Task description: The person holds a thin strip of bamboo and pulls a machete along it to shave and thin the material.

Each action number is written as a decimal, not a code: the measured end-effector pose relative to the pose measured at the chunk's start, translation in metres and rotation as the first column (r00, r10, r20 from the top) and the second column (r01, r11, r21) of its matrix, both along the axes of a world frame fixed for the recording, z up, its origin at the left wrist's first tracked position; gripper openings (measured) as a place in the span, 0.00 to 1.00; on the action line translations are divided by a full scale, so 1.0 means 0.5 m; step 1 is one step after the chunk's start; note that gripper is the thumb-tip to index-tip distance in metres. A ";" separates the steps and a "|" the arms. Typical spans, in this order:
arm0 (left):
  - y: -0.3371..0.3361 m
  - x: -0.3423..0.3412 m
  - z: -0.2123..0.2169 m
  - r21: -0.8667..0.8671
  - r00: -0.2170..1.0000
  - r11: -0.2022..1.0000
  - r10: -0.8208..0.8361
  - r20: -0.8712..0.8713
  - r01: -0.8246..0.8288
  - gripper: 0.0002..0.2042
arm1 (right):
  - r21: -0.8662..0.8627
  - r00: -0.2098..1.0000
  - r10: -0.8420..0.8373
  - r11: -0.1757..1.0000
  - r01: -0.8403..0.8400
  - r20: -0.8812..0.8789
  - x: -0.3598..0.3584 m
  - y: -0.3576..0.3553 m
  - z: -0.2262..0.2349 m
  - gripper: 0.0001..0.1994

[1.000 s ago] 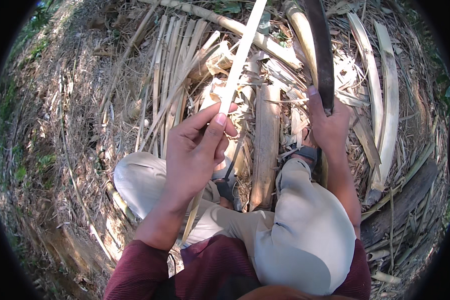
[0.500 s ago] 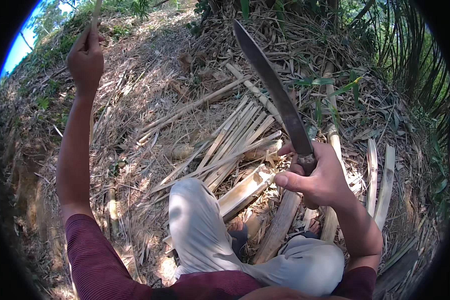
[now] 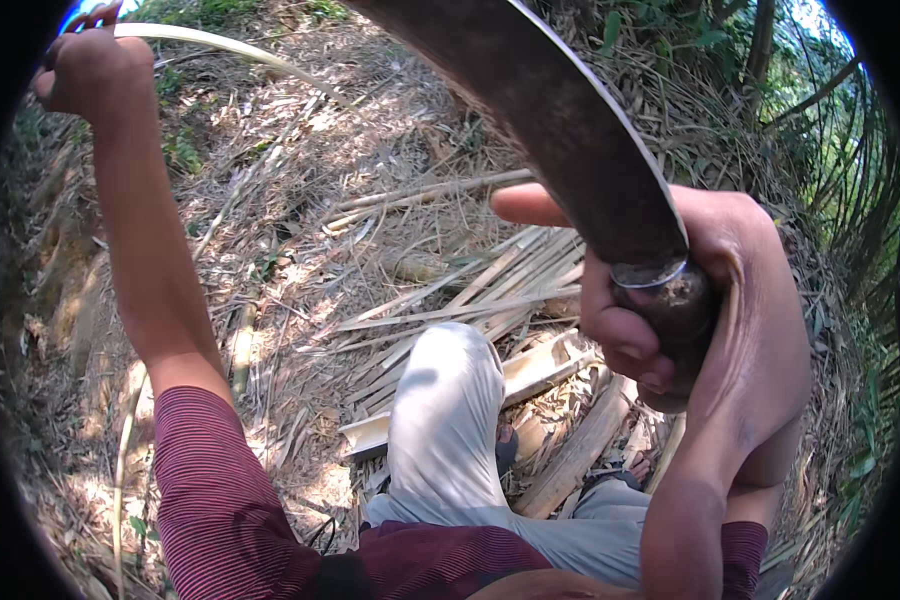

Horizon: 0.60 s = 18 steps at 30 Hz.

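Note:
In my right hand (image 3: 755, 300) is a machete (image 3: 580, 130), raised close to me. The fingers wrap around its dark handle, and the long curved blade slants up to the left, its tip beyond the top edge. My left arm is stretched to the far upper left. There my left hand (image 3: 100, 75) is closed on a thin, pale bamboo strip (image 3: 220, 42), which bows out to the right and downward. A heap of split bamboo strips (image 3: 515, 270) lies on the ground ahead of my bent knee, partly hidden by my right hand.
Beside my knee lies a wider split bamboo half (image 3: 545, 368), with a thick bamboo pole (image 3: 580, 450) to its right, near my feet. Thin poles (image 3: 420, 200) rest farther off. Dry leaves cover the sloping ground, and green bamboo stems (image 3: 860, 140) grow at the right.
My right hand has brought the machete up and closer to me. My left hand has moved outward to the left and up, and the strip now bends to the right.

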<state>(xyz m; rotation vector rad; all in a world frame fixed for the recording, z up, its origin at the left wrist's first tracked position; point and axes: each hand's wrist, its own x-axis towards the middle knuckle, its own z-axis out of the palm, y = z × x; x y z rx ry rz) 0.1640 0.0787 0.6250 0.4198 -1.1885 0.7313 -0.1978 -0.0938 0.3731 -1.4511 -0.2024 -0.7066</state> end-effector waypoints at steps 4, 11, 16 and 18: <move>0.021 -0.071 -0.043 -0.041 0.988 0.995 0.079 -0.135 -0.086 0.11 | -0.173 0.974 -0.124 0.981 0.091 -0.191 0.020 0.030 0.023 0.45; -0.124 -0.228 -0.210 -0.164 0.832 0.911 -0.412 -0.372 0.378 0.09 | -0.056 0.792 -0.579 0.799 0.598 0.192 0.197 -0.047 -0.092 0.42; -0.188 -0.336 -0.369 -0.043 0.665 0.847 -0.446 -0.599 0.530 0.08 | 0.237 0.890 -0.432 0.889 0.392 0.146 0.181 -0.100 -0.108 0.31; -0.215 -0.346 -0.449 -0.007 0.584 0.812 -0.426 -0.691 0.584 0.08 | 0.394 0.925 -0.352 0.877 0.274 0.140 0.162 -0.112 -0.112 0.26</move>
